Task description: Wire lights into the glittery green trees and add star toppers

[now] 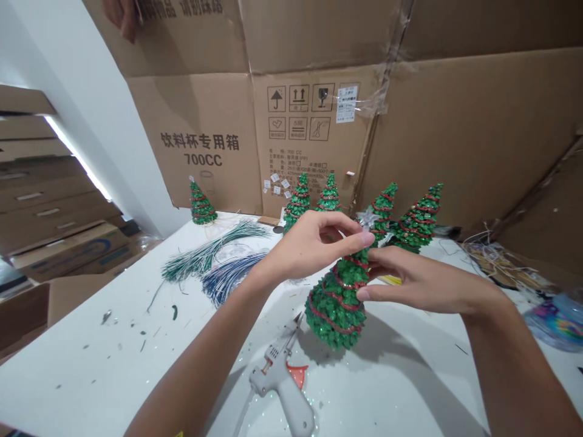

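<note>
A small green Christmas tree (334, 309) with red glittery garland tilts over the white table, its top leaning right. My right hand (410, 279) grips its upper side between thumb and fingers. At the tip sits a silver star (368, 218). My left hand (310, 243) is closed around it, thumb and fingers pinching at its base; the exact contact is partly hidden. Below the tree a white glue gun (282, 376) with an orange-red trigger lies on its side, nozzle pointing toward the tree.
Several similar trees stand at the back, including a tree (200, 203) at left. Bundles of green wire ties (204, 255) and blue wire ties (228, 276) lie left of centre. Cardboard (200, 109) walls the rear. Another person's hand (121, 18) shows upper left. Scraps litter the table (113, 358).
</note>
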The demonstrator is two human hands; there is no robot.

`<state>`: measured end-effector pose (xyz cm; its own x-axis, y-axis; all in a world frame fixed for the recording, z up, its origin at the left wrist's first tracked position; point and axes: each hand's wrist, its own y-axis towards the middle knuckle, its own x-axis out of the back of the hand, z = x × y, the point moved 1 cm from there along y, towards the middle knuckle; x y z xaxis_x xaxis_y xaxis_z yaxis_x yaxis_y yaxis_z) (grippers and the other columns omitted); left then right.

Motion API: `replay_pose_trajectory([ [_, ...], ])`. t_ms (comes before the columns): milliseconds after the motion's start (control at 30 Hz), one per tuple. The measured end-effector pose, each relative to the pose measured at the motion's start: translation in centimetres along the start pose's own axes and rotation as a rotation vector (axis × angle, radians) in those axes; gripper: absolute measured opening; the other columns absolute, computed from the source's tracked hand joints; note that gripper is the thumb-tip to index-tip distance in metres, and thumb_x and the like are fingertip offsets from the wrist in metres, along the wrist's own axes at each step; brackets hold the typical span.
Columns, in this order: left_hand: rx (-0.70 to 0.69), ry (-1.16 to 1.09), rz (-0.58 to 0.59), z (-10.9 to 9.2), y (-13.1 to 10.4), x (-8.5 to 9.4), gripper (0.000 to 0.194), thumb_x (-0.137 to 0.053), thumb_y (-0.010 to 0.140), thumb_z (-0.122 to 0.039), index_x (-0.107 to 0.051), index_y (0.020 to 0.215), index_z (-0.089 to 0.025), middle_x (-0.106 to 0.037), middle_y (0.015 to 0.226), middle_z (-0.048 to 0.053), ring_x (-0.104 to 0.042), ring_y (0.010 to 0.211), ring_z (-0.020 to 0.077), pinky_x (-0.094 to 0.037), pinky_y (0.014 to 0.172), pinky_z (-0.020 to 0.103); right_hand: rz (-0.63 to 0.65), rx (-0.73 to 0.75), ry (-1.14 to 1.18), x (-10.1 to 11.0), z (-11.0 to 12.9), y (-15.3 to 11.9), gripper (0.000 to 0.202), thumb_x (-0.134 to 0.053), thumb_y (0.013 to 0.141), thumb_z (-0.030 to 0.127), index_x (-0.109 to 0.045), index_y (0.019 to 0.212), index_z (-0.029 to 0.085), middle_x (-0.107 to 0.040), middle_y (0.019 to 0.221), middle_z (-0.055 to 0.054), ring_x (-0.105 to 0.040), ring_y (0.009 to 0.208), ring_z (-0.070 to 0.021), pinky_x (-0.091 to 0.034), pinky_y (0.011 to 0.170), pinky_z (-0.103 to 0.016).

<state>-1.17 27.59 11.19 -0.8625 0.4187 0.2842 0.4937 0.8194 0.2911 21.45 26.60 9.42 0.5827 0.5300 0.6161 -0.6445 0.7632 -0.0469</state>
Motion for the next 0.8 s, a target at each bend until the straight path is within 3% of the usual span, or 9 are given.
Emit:
replay_pose_trajectory([
  [167, -0.074, 0.109, -0.156, -0.3, -0.1, 0.4, 0.036, -0.087, 0.093, -0.047, -0.082, 0.118, -0.021, -0.083, 0.124, 0.006, -0.073, 0.099, 0.0183, -0.058, 0.087, 0.030, -0.194, 0.106, 0.069, 0.6, 0.0, -0.3, 0.032, -0.086, 0.096, 0.049, -0.079, 0.119, 0.027, -0.082, 0.119, -0.005, -0.075, 0.112, -0.0309, -0.059, 0.102, -0.042],
  [300, -0.114, 0.072, -0.288, 0.1, 0.2, 0.5, 0.032, -0.082, 0.097, -0.049, -0.079, 0.113, -0.021, -0.083, 0.122, 0.008, -0.075, 0.105, 0.0197, -0.057, 0.092, 0.032, -0.429, 0.153, 0.281, 1.7, -0.8, -0.9, 0.035, -0.091, 0.093, 0.049, -0.084, 0.121, 0.029, -0.083, 0.114, -0.005, -0.075, 0.100, -0.0249, -0.061, 0.089, -0.034],
  [467, -0.134, -0.019, -0.462, 0.5, 0.6, 0.9, 0.031, -0.079, 0.098, -0.050, -0.076, 0.101, -0.019, -0.081, 0.105, 0.007, -0.073, 0.094, 0.0175, -0.056, 0.084, 0.031, -0.661, 0.170, 0.441, 2.9, -2.1, -1.4, 0.032, -0.091, 0.091, 0.057, -0.087, 0.102, 0.027, -0.084, 0.101, -0.005, -0.077, 0.094, -0.0214, -0.062, 0.082, -0.027],
  [667, -0.189, -0.064, -0.430, 0.3, 0.7, 0.9, 0.023, -0.077, 0.099, -0.040, -0.073, 0.087, -0.021, -0.073, 0.086, 0.001, -0.067, 0.075, 0.0128, -0.057, 0.076, 0.028, -0.823, 0.200, 0.632, 3.3, -1.7, -1.1, 0.034, -0.088, 0.090, 0.062, -0.088, 0.095, 0.028, -0.087, 0.101, -0.007, -0.081, 0.098, -0.0274, -0.065, 0.079, -0.033],
  [800, -0.180, -0.077, -0.295, 0.2, 0.5, 0.5, 0.013, -0.080, 0.097, -0.034, -0.077, 0.096, -0.021, -0.077, 0.094, 0.003, -0.070, 0.082, 0.0136, -0.058, 0.078, 0.027, -0.920, 0.187, 0.761, 3.4, -0.6, -1.1, 0.025, -0.072, 0.104, 0.053, -0.089, 0.105, 0.033, -0.087, 0.119, -0.004, -0.081, 0.107, -0.0245, -0.066, 0.086, -0.033],
])
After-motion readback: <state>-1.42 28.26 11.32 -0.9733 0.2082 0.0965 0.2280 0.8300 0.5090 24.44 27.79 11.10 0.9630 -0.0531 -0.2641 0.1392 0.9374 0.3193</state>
